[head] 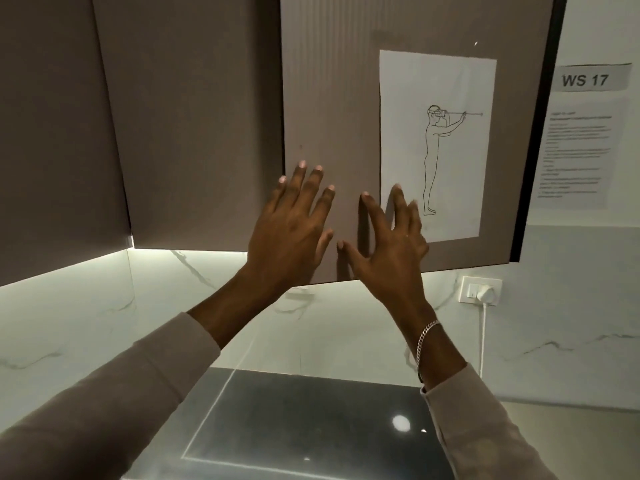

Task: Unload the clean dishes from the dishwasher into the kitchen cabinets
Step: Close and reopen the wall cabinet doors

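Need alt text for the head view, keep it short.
Left hand and right hand are raised, fingers spread, in front of an upper cabinet door that carries a paper sheet with a line-drawn standing figure. No dishes show.

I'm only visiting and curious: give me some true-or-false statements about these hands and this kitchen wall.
1. The left hand and right hand are both spread and hold nothing. True.
2. The bracelet is on the left wrist. False: it is on the right wrist.
3. The paper on the cabinet door shows a standing figure. True.
4. The wall sign reads WS 12. False: it reads WS 17.
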